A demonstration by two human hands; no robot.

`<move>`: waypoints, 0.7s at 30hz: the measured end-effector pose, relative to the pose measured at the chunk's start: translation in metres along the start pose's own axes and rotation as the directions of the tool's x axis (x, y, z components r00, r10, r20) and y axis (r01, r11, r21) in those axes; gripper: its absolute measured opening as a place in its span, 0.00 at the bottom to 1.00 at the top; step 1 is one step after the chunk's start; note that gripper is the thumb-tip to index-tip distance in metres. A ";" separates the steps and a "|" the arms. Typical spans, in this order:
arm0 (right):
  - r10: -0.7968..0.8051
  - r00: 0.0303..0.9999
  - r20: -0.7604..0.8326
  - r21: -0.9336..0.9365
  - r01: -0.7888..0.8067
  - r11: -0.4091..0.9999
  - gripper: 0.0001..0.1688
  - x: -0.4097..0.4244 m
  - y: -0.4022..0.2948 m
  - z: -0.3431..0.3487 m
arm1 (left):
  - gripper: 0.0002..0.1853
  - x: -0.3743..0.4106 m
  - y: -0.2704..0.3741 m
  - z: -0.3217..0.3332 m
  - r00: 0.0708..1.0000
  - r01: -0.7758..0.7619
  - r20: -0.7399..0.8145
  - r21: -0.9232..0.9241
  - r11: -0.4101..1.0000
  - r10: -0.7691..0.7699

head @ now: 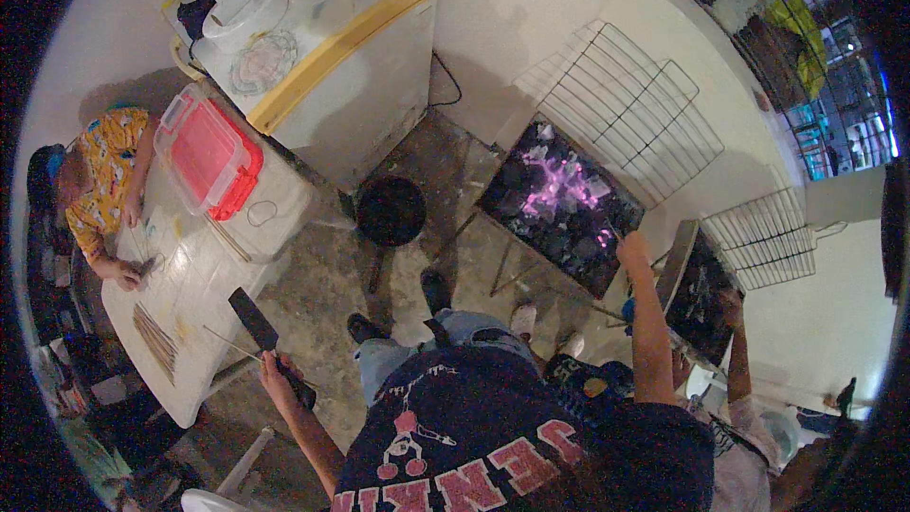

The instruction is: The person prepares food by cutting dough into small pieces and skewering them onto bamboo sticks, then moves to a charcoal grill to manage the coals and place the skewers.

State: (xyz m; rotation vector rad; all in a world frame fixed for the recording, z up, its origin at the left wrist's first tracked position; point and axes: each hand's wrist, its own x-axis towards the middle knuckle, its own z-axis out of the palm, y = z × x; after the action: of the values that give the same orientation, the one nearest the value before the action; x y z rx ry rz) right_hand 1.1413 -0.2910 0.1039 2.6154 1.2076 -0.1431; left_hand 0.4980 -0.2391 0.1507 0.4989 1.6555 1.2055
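Observation:
My left hand [283, 378] grips the handle of a black flat-bladed tool [254, 320], with a thin stick [229, 341] held alongside it. It is near the front corner of a white plastic table [234, 281]. My right hand [633, 256] is at the near right edge of a rectangular charcoal grill [519, 227], its fingers closed around a thin object [616, 231] that is mostly hidden. Pinkish glowing embers [561, 185] lie among black and grey charcoal at the grill's middle, with a smaller glowing patch close to my right hand.
Two wire grates, one large [633, 107] and one smaller [768, 238], lean on the wall. A person's hand [731, 304] touches a second charcoal tray [700, 306]. Another person [114, 185] sits by sticks [155, 341] and a red container [213, 156]. A black round object [391, 212] stands ahead.

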 end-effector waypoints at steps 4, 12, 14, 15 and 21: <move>0.035 0.998 -0.047 0.028 -0.034 0.999 0.16 0.014 0.035 0.025 | 0.13 0.000 0.003 0.014 1.000 0.022 -0.015 -0.001 1.000 -0.022; -0.001 0.997 0.075 0.016 0.000 1.000 0.16 0.030 0.022 0.001 | 0.12 0.009 -0.001 0.010 0.999 0.014 -0.031 0.025 1.000 -0.013; 0.148 0.988 0.048 0.071 -0.151 0.986 0.15 0.038 0.049 0.025 | 0.12 0.006 0.008 0.018 1.000 0.009 -0.025 0.036 0.999 -0.008; 0.155 0.988 0.006 0.025 -0.155 0.988 0.15 0.043 0.062 0.034 | 0.12 0.005 0.011 0.020 1.000 0.016 -0.025 0.052 0.999 -0.015; 0.086 0.996 -0.013 0.076 -0.085 0.993 0.15 0.033 0.075 0.021 | 0.11 -0.007 0.013 0.012 0.997 0.018 -0.081 0.071 0.997 -0.012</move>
State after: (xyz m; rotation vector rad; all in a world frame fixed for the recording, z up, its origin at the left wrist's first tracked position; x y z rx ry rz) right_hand 1.2204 -0.3188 0.0917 2.7333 1.1136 -0.1546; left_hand 0.5085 -0.2331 0.1652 0.4872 1.7728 1.1719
